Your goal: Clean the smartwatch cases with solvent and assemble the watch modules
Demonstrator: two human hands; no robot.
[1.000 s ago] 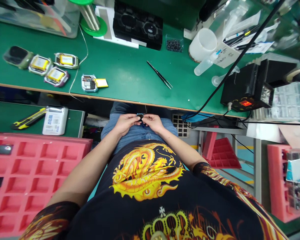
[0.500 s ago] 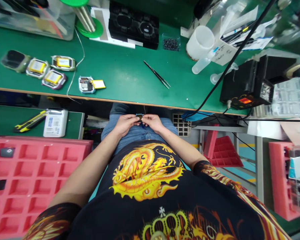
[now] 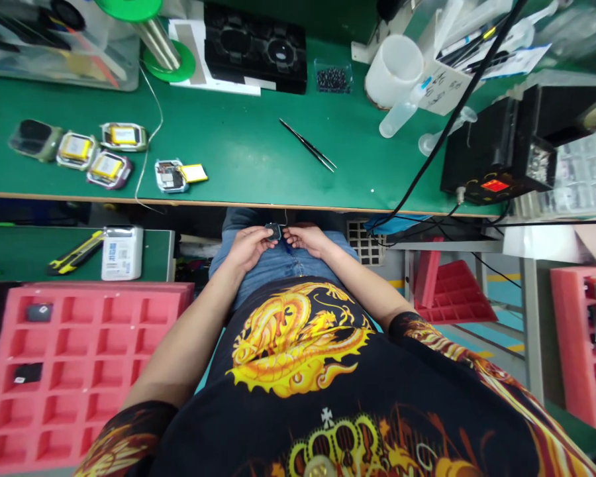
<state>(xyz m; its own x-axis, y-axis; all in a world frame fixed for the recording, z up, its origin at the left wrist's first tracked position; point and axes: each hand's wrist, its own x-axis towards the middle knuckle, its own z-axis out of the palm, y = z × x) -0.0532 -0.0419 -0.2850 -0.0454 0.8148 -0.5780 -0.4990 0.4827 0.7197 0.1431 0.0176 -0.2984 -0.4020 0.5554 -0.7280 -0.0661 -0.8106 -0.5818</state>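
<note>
Below the bench edge, over my lap, my left hand pinches a small dark watch case with a light-blue rim. Just to its right is my right hand, its fingers curled and pressed together close to the case's edge. Whatever those fingertips hold, if anything, is too small to make out. On the bench ahead lies an opened watch case with a yellow battery out at its side. Black tweezers rest farther right on the green mat.
Several more watch cases sit at the left beside a solder wire spool. A box cutter and a white box lie on a lower shelf above a pink foam tray. A black soldering station stands right, with a cable hanging across.
My right fingers have drawn slightly away from the watch case, which has turned so more of its dark side shows in my left hand. The whole view has shifted a little.
</note>
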